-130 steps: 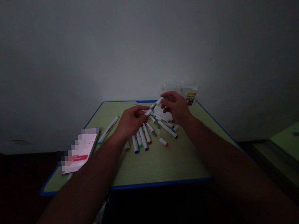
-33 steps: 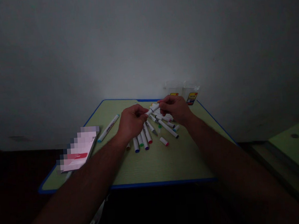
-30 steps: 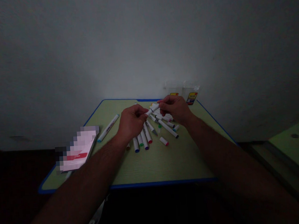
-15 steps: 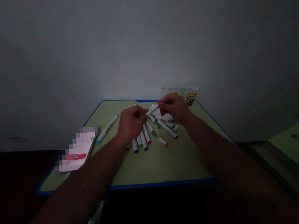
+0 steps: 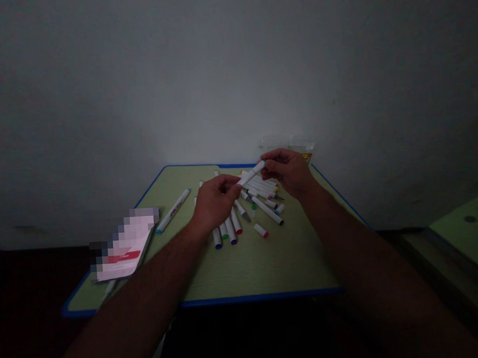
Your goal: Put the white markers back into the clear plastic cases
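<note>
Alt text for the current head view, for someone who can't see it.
A person's left hand and right hand hold a white marker between them over a pale green, blue-edged table. Other markers and a loose pink-ended cap lie on it, with a partly pixelated flat object at the left.

- Left hand point(image 5: 215, 203) and right hand point(image 5: 290, 171) grip a white marker point(image 5: 251, 174) between them.
- More markers point(image 5: 267, 209) and a pink-ended cap point(image 5: 260, 230) lie on a green, blue-edged table point(image 5: 269, 269).
- A lit screen point(image 5: 132, 240) rests at left.

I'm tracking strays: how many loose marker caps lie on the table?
3 visible: pink-tipped cap nearest the camera, green-tipped cap leftmost, blue-tipped cap rightmost; more may be hidden.
</note>
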Action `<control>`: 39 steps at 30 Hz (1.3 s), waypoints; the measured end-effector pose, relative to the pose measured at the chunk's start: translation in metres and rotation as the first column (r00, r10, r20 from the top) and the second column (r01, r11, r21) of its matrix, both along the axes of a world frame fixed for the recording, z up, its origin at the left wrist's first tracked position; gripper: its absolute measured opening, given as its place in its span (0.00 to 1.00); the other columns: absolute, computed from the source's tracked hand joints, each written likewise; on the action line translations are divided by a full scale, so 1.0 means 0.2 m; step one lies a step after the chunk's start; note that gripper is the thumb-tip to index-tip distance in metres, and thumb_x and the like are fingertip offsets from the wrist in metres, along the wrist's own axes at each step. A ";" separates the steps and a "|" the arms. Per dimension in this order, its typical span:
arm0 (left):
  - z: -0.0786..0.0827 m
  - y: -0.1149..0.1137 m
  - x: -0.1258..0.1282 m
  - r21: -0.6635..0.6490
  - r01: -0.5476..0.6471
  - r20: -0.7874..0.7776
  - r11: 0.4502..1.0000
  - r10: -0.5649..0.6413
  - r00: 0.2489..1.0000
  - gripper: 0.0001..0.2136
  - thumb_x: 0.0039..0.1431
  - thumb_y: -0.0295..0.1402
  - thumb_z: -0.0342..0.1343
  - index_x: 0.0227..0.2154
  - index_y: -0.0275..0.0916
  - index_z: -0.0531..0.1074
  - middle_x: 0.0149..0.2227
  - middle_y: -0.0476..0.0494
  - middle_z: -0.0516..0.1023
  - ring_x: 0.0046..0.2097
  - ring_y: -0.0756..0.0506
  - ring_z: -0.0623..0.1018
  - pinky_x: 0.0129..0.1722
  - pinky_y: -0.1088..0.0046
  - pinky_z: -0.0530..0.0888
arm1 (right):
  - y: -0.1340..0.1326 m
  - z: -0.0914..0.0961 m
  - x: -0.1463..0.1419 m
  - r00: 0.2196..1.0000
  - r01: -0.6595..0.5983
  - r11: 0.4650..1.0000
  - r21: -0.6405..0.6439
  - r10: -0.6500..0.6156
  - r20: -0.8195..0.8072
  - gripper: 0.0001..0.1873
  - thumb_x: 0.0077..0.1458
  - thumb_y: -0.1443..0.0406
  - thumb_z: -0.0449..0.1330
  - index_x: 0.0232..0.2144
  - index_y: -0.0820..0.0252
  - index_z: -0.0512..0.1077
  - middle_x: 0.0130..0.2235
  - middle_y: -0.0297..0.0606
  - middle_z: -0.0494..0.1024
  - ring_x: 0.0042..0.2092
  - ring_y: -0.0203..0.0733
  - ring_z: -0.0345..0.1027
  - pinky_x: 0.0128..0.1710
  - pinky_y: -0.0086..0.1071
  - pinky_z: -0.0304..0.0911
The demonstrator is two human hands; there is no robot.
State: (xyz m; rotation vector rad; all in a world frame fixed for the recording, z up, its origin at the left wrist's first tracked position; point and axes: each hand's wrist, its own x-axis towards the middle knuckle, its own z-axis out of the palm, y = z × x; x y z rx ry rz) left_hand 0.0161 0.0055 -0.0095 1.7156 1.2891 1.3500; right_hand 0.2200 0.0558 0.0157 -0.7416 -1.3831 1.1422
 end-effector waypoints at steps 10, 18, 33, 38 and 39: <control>-0.01 0.01 -0.01 0.068 -0.082 -0.062 0.994 0.086 0.994 0.08 0.56 0.34 0.59 0.36 0.39 0.79 0.34 0.45 0.82 0.37 0.46 0.79 0.39 0.69 0.74 | -0.01 0.00 0.01 0.998 0.006 1.000 -0.015 -0.007 -0.059 0.17 0.38 0.62 0.73 0.34 0.59 0.77 0.35 0.36 0.81 0.28 0.34 0.73 0.28 0.32 0.75; 0.03 -0.02 0.01 0.097 -0.127 -0.040 0.987 0.131 0.991 0.06 0.53 0.28 0.61 0.35 0.39 0.78 0.36 0.45 0.82 0.38 0.47 0.79 0.43 0.67 0.74 | 0.00 -0.01 0.00 1.000 0.021 0.999 -0.027 -0.021 0.003 0.18 0.41 0.58 0.73 0.34 0.60 0.77 0.25 0.32 0.76 0.27 0.34 0.72 0.27 0.32 0.74; 0.03 -0.02 -0.01 0.119 -0.128 -0.125 0.985 0.143 0.982 0.06 0.53 0.30 0.60 0.36 0.40 0.77 0.36 0.45 0.81 0.37 0.47 0.78 0.41 0.68 0.72 | 0.01 0.03 0.06 0.997 0.042 0.999 0.017 -0.041 -0.066 0.18 0.39 0.60 0.73 0.34 0.58 0.77 0.26 0.30 0.76 0.27 0.34 0.71 0.27 0.31 0.74; 0.02 -0.01 -0.02 0.139 -0.134 -0.174 0.981 0.157 0.972 0.09 0.54 0.32 0.58 0.38 0.40 0.77 0.32 0.46 0.80 0.34 0.47 0.77 0.37 0.69 0.71 | 0.03 0.12 0.18 0.969 0.223 0.972 0.075 -0.213 -0.128 0.15 0.43 0.60 0.70 0.36 0.56 0.76 0.26 0.29 0.75 0.28 0.32 0.70 0.28 0.28 0.73; 0.02 -0.01 -0.03 0.130 -0.138 -0.186 0.982 0.161 0.969 0.09 0.54 0.33 0.58 0.38 0.40 0.77 0.32 0.46 0.80 0.34 0.46 0.77 0.37 0.69 0.71 | 0.04 0.14 0.21 0.953 0.277 0.957 0.086 -0.263 -0.151 0.14 0.44 0.60 0.69 0.36 0.56 0.76 0.26 0.28 0.74 0.28 0.31 0.69 0.28 0.27 0.72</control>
